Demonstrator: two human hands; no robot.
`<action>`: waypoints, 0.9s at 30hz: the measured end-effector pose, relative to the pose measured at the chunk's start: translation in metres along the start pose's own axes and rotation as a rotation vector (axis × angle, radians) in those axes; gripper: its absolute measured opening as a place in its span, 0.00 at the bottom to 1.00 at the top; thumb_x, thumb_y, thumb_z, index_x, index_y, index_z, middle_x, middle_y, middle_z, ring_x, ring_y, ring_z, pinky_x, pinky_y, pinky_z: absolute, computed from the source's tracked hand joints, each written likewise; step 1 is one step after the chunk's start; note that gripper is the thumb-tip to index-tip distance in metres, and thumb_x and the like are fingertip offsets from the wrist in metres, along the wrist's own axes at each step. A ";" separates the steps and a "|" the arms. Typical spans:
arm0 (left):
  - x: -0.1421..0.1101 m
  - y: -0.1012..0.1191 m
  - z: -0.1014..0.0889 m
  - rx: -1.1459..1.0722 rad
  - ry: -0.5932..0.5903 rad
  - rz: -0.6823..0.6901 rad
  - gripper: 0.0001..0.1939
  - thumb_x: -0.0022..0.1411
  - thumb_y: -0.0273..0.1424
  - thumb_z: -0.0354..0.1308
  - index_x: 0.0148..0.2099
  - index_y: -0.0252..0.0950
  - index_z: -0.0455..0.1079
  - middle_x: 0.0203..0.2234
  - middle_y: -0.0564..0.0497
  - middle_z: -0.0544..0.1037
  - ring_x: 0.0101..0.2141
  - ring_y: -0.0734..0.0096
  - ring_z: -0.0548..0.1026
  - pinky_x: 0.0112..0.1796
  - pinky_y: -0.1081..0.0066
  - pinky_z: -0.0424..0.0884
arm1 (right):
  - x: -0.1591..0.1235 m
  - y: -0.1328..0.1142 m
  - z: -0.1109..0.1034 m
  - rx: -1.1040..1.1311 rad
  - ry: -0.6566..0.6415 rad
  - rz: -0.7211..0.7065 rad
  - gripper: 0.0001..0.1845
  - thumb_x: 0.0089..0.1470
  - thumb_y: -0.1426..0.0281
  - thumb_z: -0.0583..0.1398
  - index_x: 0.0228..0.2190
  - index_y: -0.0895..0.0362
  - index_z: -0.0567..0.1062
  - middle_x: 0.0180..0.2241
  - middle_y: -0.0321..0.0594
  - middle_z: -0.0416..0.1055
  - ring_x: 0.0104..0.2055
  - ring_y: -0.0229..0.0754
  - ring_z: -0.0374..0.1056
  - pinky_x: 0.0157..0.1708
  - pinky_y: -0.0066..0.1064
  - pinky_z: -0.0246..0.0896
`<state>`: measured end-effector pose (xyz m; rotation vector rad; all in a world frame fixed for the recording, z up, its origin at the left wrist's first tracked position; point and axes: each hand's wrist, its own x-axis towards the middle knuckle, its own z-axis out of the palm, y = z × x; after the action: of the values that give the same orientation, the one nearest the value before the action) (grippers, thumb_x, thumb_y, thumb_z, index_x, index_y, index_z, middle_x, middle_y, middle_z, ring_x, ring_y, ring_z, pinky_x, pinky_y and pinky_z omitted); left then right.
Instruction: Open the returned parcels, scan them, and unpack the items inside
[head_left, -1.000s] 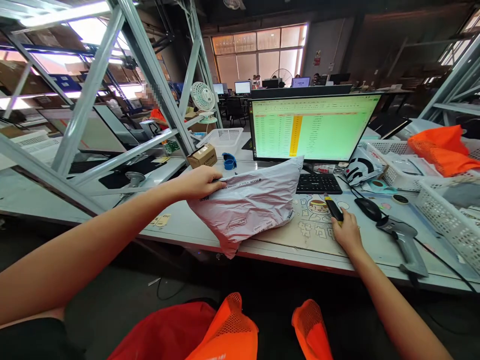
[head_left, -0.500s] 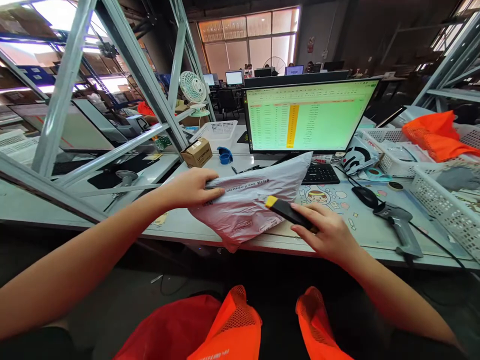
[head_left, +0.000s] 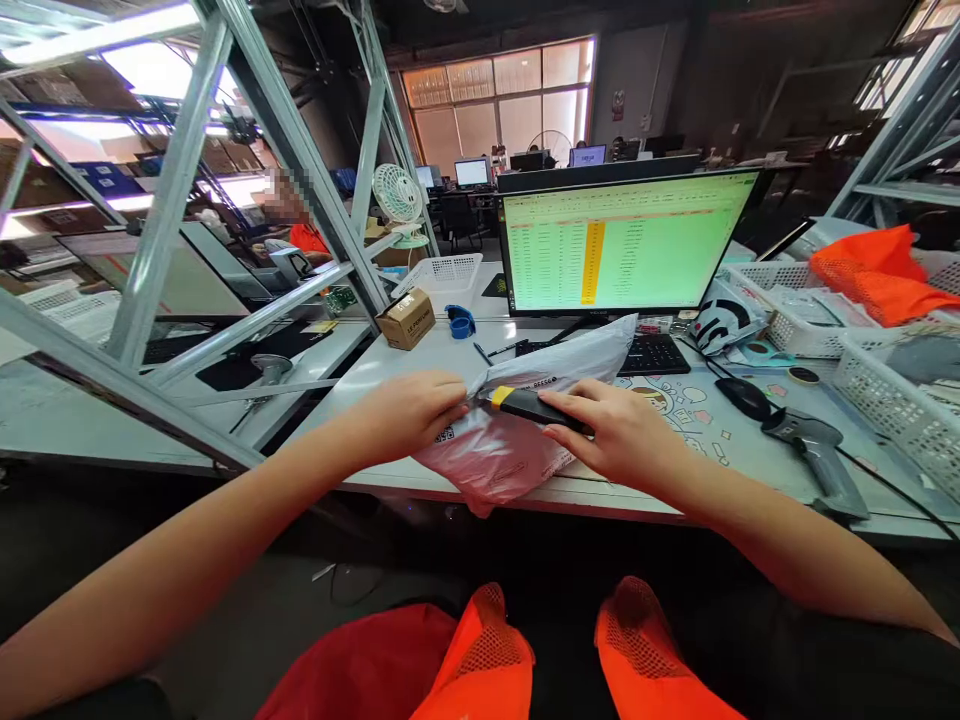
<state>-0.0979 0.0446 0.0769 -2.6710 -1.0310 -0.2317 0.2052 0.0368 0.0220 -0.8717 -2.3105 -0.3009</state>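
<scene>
A pale plastic mailing bag [head_left: 510, 455] with printed text rests against the front edge of the desk. My left hand [head_left: 420, 412] is closed on the bag's left upper edge, bunching the plastic. In my right hand [head_left: 611, 425] is a black utility knife [head_left: 544, 408] with a yellow tip. The knife's tip is at the gathered plastic, close to my left fingers. Whether its blade is out, I cannot make out. Whatever the bag contains is hidden.
Behind the bag stand a monitor [head_left: 630, 240] and a keyboard [head_left: 656, 354]. A small brown box [head_left: 406, 320] and a blue tape roll [head_left: 460, 322] are at left. To the right lie a mouse [head_left: 742, 398], a barcode scanner [head_left: 814, 455] and white baskets [head_left: 892, 400]. A metal frame [head_left: 300, 160] rises at left.
My right hand has brought the knife left, from the bag's middle to its upper left edge beside my left hand. The plastic there is now bunched up. The view has shifted slightly.
</scene>
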 end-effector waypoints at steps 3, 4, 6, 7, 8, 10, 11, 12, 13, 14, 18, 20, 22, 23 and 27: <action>-0.006 -0.001 -0.001 -0.026 0.038 0.030 0.16 0.74 0.31 0.45 0.31 0.39 0.61 0.27 0.50 0.70 0.30 0.65 0.68 0.34 0.67 0.59 | -0.006 0.045 -0.028 -0.108 0.033 0.128 0.22 0.66 0.56 0.60 0.57 0.49 0.78 0.42 0.45 0.77 0.36 0.43 0.72 0.33 0.33 0.61; -0.010 -0.005 0.000 -0.046 0.040 0.013 0.16 0.73 0.32 0.44 0.30 0.39 0.60 0.26 0.50 0.70 0.29 0.66 0.68 0.34 0.67 0.60 | -0.013 0.069 -0.042 -0.177 0.077 0.223 0.22 0.66 0.55 0.59 0.56 0.48 0.79 0.41 0.45 0.77 0.35 0.44 0.71 0.32 0.33 0.58; -0.016 -0.014 0.000 -0.076 0.028 -0.056 0.17 0.73 0.34 0.45 0.29 0.39 0.59 0.25 0.50 0.69 0.28 0.66 0.67 0.33 0.68 0.60 | -0.035 0.122 -0.070 -0.375 0.176 0.500 0.26 0.67 0.51 0.57 0.58 0.50 0.77 0.43 0.53 0.77 0.38 0.48 0.71 0.32 0.37 0.54; -0.018 -0.019 -0.001 -0.075 0.010 -0.099 0.17 0.72 0.36 0.45 0.29 0.39 0.59 0.25 0.50 0.69 0.27 0.66 0.67 0.33 0.68 0.60 | -0.050 0.148 -0.080 -0.431 0.222 0.639 0.29 0.65 0.49 0.57 0.57 0.54 0.79 0.41 0.56 0.77 0.38 0.51 0.70 0.32 0.39 0.53; -0.019 -0.024 -0.002 -0.062 -0.016 -0.142 0.17 0.71 0.38 0.45 0.29 0.40 0.59 0.25 0.50 0.70 0.27 0.66 0.67 0.32 0.67 0.60 | -0.067 0.171 -0.085 -0.420 0.183 0.733 0.30 0.65 0.49 0.58 0.57 0.56 0.79 0.41 0.59 0.77 0.38 0.52 0.70 0.32 0.40 0.52; -0.014 -0.029 -0.007 -0.021 -0.093 -0.227 0.17 0.70 0.41 0.46 0.30 0.39 0.62 0.27 0.48 0.73 0.29 0.64 0.70 0.33 0.67 0.61 | -0.101 0.205 -0.077 -0.376 0.084 0.892 0.31 0.65 0.49 0.57 0.57 0.56 0.79 0.39 0.60 0.77 0.35 0.53 0.70 0.32 0.42 0.53; -0.009 -0.030 -0.010 -0.015 -0.141 -0.267 0.17 0.69 0.42 0.46 0.32 0.39 0.65 0.29 0.47 0.75 0.31 0.62 0.72 0.34 0.66 0.62 | -0.118 0.216 -0.064 -0.357 0.021 0.958 0.30 0.65 0.50 0.57 0.57 0.56 0.79 0.39 0.60 0.78 0.35 0.54 0.70 0.32 0.42 0.54; -0.002 -0.030 -0.014 -0.024 -0.188 -0.305 0.17 0.68 0.44 0.47 0.35 0.38 0.68 0.33 0.46 0.78 0.34 0.61 0.74 0.35 0.66 0.64 | -0.133 0.222 -0.047 -0.347 -0.039 1.005 0.29 0.64 0.52 0.58 0.57 0.56 0.79 0.40 0.60 0.78 0.35 0.56 0.71 0.32 0.42 0.56; 0.007 -0.029 -0.017 -0.047 -0.228 -0.337 0.19 0.68 0.46 0.47 0.40 0.37 0.70 0.38 0.44 0.79 0.37 0.59 0.75 0.37 0.66 0.65 | -0.147 0.226 -0.026 -0.336 -0.097 1.031 0.29 0.64 0.52 0.58 0.57 0.56 0.78 0.42 0.60 0.78 0.37 0.58 0.72 0.33 0.43 0.58; 0.017 -0.028 -0.020 -0.074 -0.253 -0.362 0.21 0.68 0.48 0.47 0.44 0.37 0.71 0.42 0.43 0.80 0.39 0.58 0.76 0.39 0.65 0.66 | -0.159 0.227 -0.005 -0.319 -0.163 1.038 0.29 0.64 0.53 0.57 0.58 0.57 0.77 0.44 0.61 0.78 0.39 0.60 0.73 0.35 0.44 0.60; 0.052 -0.023 -0.022 -0.159 -0.268 -0.346 0.25 0.69 0.49 0.45 0.44 0.35 0.72 0.42 0.42 0.80 0.40 0.58 0.76 0.40 0.65 0.66 | -0.171 0.209 0.063 -0.321 -0.272 1.037 0.28 0.65 0.60 0.55 0.58 0.63 0.76 0.49 0.65 0.75 0.50 0.65 0.72 0.46 0.50 0.66; 0.061 -0.019 -0.020 -0.210 -0.259 -0.300 0.22 0.70 0.47 0.44 0.40 0.35 0.71 0.39 0.44 0.79 0.38 0.61 0.75 0.39 0.66 0.66 | -0.153 0.183 0.074 -0.324 -0.077 0.931 0.25 0.64 0.63 0.56 0.55 0.66 0.77 0.53 0.66 0.71 0.55 0.66 0.69 0.51 0.56 0.65; 0.065 -0.011 -0.017 -0.263 -0.241 -0.256 0.20 0.70 0.45 0.45 0.37 0.36 0.70 0.36 0.46 0.78 0.36 0.63 0.74 0.38 0.67 0.65 | -0.119 0.143 0.071 -0.230 0.226 0.682 0.22 0.64 0.64 0.56 0.50 0.65 0.79 0.55 0.63 0.71 0.57 0.63 0.67 0.56 0.56 0.63; 0.065 -0.006 -0.016 -0.286 -0.226 -0.239 0.20 0.70 0.44 0.45 0.36 0.36 0.69 0.34 0.47 0.77 0.34 0.65 0.73 0.38 0.68 0.64 | -0.100 0.120 0.066 -0.120 0.334 0.488 0.20 0.65 0.64 0.56 0.49 0.63 0.79 0.52 0.58 0.73 0.56 0.58 0.69 0.58 0.53 0.63; 0.062 0.013 -0.014 -0.377 -0.175 -0.160 0.20 0.71 0.44 0.46 0.31 0.36 0.65 0.27 0.51 0.72 0.29 0.69 0.68 0.34 0.70 0.61 | -0.024 0.029 0.045 0.148 0.318 -0.085 0.17 0.65 0.67 0.58 0.53 0.59 0.75 0.54 0.51 0.73 0.61 0.52 0.65 0.61 0.46 0.60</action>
<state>-0.0439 0.0701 0.1030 -2.9870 -1.3789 -0.2483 0.2159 0.0653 -0.0281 -0.6051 -2.0474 -0.2791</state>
